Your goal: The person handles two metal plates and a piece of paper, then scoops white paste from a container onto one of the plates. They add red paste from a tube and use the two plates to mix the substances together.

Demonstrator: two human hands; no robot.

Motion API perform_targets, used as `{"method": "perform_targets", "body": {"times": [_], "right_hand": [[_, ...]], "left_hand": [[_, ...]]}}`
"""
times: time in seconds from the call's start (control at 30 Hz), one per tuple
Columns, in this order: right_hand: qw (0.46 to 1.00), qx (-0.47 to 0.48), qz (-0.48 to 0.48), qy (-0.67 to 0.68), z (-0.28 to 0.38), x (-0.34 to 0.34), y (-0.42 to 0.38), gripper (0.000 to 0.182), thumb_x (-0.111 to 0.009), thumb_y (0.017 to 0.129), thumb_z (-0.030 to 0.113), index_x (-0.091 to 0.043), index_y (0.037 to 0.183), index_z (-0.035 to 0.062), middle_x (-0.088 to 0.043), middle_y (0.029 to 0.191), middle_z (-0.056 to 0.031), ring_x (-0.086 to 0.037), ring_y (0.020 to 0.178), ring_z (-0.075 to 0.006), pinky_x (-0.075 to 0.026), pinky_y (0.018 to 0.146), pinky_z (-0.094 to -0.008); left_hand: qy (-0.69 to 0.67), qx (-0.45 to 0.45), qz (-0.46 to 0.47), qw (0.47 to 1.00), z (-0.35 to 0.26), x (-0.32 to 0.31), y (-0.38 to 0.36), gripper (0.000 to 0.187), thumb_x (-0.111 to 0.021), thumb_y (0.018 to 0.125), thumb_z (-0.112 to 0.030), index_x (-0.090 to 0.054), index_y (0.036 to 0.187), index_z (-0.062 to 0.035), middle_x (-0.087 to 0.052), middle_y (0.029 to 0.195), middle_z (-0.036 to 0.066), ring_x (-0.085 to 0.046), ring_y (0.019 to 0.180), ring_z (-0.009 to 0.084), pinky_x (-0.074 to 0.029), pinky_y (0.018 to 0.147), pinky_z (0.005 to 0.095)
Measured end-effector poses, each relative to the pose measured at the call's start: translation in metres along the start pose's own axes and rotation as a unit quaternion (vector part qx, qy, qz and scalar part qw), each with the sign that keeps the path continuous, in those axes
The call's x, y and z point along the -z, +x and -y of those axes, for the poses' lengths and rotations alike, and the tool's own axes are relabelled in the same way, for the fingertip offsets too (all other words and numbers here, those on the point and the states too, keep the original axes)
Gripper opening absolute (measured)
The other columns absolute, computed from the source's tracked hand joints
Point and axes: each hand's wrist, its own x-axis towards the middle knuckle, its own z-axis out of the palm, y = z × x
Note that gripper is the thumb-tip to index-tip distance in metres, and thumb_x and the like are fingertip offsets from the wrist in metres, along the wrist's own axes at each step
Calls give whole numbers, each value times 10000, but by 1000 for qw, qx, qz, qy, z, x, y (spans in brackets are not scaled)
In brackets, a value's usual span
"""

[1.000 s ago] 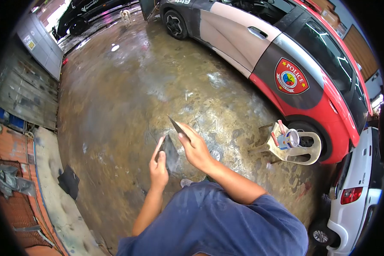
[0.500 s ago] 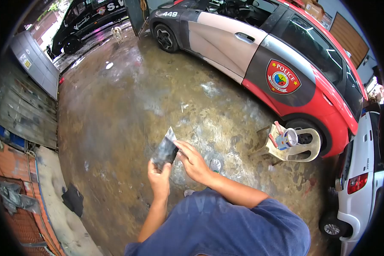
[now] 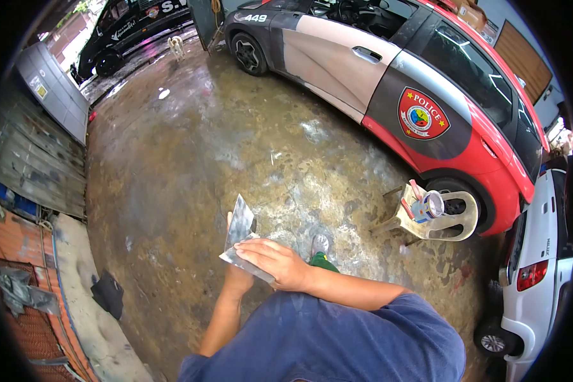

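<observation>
A worn grey sheet of sandpaper [image 3: 239,220] is between my hands in front of my body, bent with one pointed corner up and another flap toward the lower right. My left hand [image 3: 238,279] grips it from behind, and most of its fingers are hidden by the sheet. Across the front lies my right hand [image 3: 275,262], its fingers closed over the lower flap and pressing on it.
A police car [image 3: 337,57] with a bare, sanded-looking door stands ahead. On a plastic chair [image 3: 455,230] at right sits a paint can [image 3: 428,207]. A white vehicle [image 3: 536,254] is at far right, a dog [image 3: 176,47] at the back. Dark cloth-like material [image 3: 108,296] lies left.
The sandpaper has come lower and nearer my body, and its lower part is now turned over. My right hand has moved down and left across its front; my left hand has gone behind it.
</observation>
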Motion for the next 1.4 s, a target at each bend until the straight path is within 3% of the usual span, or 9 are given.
{"method": "perform_targets", "body": {"times": [0.33,0.37,0.47,0.6,0.63,0.73,0.9,1.13,1.4], "right_hand": [[996,-75,-27,-33,-28,0,-7,492,-632,794,-50,-587,1282,-9,-631,1275,-181,-618,1172,-366,-507,995,-420],[995,-87,-28,-32,-29,2,-8,499,-626,792,-53,-589,1287,-3,-629,1280,-178,-615,1172,-361,-505,1000,-414],[995,-98,-21,-28,-25,11,-7,519,-613,790,-58,-591,1304,13,-626,1290,-174,-607,1183,-352,-495,1008,-414],[995,-100,6,20,-7,28,-4,490,-604,841,-38,-578,1327,16,-613,1312,-168,-590,1209,-349,-482,1016,-421],[993,-108,-7,35,-2,29,-2,470,-603,861,-27,-575,1329,15,-609,1316,-169,-589,1211,-350,-482,1016,-420],[992,-114,-22,53,5,37,1,403,-605,929,31,-570,1330,11,-602,1323,-169,-583,1217,-352,-482,1011,-420],[991,-88,-84,63,14,60,-8,366,-622,923,19,-599,1286,-19,-638,1263,-188,-622,1155,-363,-506,968,-414],[949,-186,-253,36,-4,129,-40,310,-581,937,-16,-609,1240,-77,-649,1206,-232,-653,1101,-361,-516,935,-392],[904,-266,-331,38,-61,224,-76,286,-572,954,18,-622,1220,-74,-655,1187,-233,-660,1063,-335,-522,912,-376]], "left_hand": [[-70,87,19,994,-3,-7,-26,903,-510,768,90,-135,1585,5,-360,1535,142,-377,1402,208,-308,1154,329],[-100,35,20,994,-7,-12,-27,989,-563,786,53,1,1596,-6,-231,1613,159,-253,1489,229,-222,1204,352],[-178,-10,23,984,-14,-16,-19,1048,-635,779,-5,20,1597,-13,-359,1542,144,-357,1427,242,-276,1180,373],[-297,-10,53,953,-13,-6,7,1253,-756,792,-579,32,1600,-36,-385,1527,143,-381,1419,268,-291,1185,433],[-234,-37,42,971,-15,-8,12,1296,-608,765,-826,-45,1595,-5,-377,1536,150,-373,1428,269,-283,1189,440],[-206,-103,-2,973,-21,-26,32,1273,-447,782,-902,-132,1575,42,-337,1571,168,-349,1448,273,-259,1200,436],[-199,-113,0,974,-30,-54,67,1273,-442,782,-893,-149,1561,71,-187,1644,187,-198,1520,269,-136,1237,411],[-69,-205,114,970,-44,-160,109,1361,-582,738,-859,-68,1552,103,-122,1627,288,-148,1522,364,-117,1230,461],[-15,-150,174,973,-45,-257,111,1397,-619,717,-849,-2,1562,76,-104,1626,288,-143,1518,388,-150,1225,472]]}}
